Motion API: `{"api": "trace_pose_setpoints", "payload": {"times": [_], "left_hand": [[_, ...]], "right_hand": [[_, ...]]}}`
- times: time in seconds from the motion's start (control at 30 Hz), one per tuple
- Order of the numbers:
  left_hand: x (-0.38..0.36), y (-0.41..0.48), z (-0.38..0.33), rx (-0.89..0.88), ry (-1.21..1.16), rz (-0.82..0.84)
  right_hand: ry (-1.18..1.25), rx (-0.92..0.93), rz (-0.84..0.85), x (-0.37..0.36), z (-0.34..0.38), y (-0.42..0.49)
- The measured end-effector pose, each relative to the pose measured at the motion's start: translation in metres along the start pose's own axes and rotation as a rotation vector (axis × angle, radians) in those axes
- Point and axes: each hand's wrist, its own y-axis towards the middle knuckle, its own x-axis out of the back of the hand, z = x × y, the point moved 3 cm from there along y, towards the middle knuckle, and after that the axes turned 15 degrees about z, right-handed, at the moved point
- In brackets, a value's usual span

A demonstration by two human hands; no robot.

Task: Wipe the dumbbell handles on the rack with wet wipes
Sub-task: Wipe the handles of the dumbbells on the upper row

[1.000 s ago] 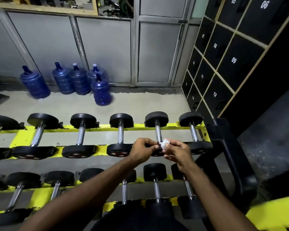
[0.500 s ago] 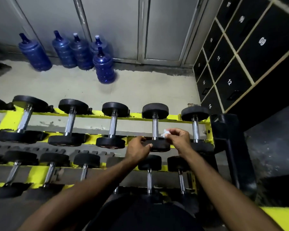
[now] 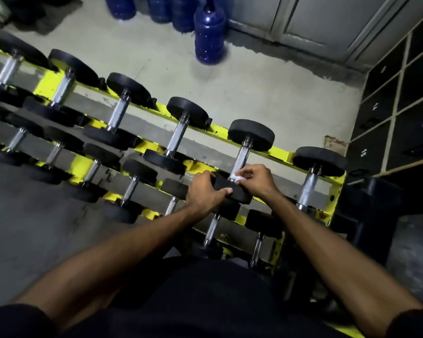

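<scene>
A yellow rack (image 3: 281,152) carries rows of black dumbbells with chrome handles. On the top row, second from the right, one dumbbell (image 3: 250,134) has its near weight gripped by my left hand (image 3: 204,191), thumb across the front face. My right hand (image 3: 257,176) pinches a small white wet wipe (image 3: 236,177) against the lower end of that dumbbell's chrome handle (image 3: 241,157). The near weight (image 3: 235,190) is partly hidden under both hands.
The rightmost dumbbell (image 3: 319,162) sits close beside my right hand. More dumbbells fill the lower row (image 3: 132,189). Blue water jugs (image 3: 209,32) stand on the concrete floor behind the rack. Black numbered lockers (image 3: 405,113) line the right side, and a black post (image 3: 369,215) ends the rack.
The view has tilted and dipped closer to the rack. My left hand moved onto the near weight and gripped it. My right hand brought the wipe down onto the handle.
</scene>
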Motion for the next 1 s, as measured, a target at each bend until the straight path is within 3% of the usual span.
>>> {"api": "trace_pose_setpoints", "payload": {"times": [0.13, 0.23, 0.37, 0.5, 0.6, 0.7, 0.77, 0.87, 1.0], "left_hand": [[0.005, 0.005, 0.005, -0.008, 0.007, 0.031], [0.01, 0.009, 0.006, -0.039, 0.007, 0.074], [0.014, 0.013, 0.006, -0.034, -0.004, 0.11], [0.016, 0.016, 0.006, -0.02, -0.013, 0.12], [0.018, 0.016, 0.005, -0.012, 0.004, 0.126], [0.019, 0.017, 0.005, 0.006, 0.047, 0.127], [0.02, 0.017, 0.005, 0.012, 0.042, 0.124], [0.02, 0.019, 0.004, 0.011, 0.056, 0.136], [0.021, 0.021, 0.004, 0.036, 0.083, 0.153]], "right_hand": [[-0.182, 0.087, 0.126, 0.005, 0.011, 0.012], [-0.471, 0.175, 0.239, -0.004, 0.038, 0.029], [-1.044, 0.007, 0.428, -0.021, 0.074, 0.055], [-1.204, -0.04, 0.539, -0.027, 0.086, 0.067], [-1.003, 0.061, 0.458, -0.016, 0.073, 0.063], [-0.569, 0.084, 0.279, 0.003, 0.044, 0.04], [-0.244, -0.054, 0.109, 0.004, 0.018, 0.022], [0.167, -0.277, -0.009, -0.008, -0.007, 0.013], [0.33, -0.418, -0.074, -0.014, -0.011, 0.023]]}}
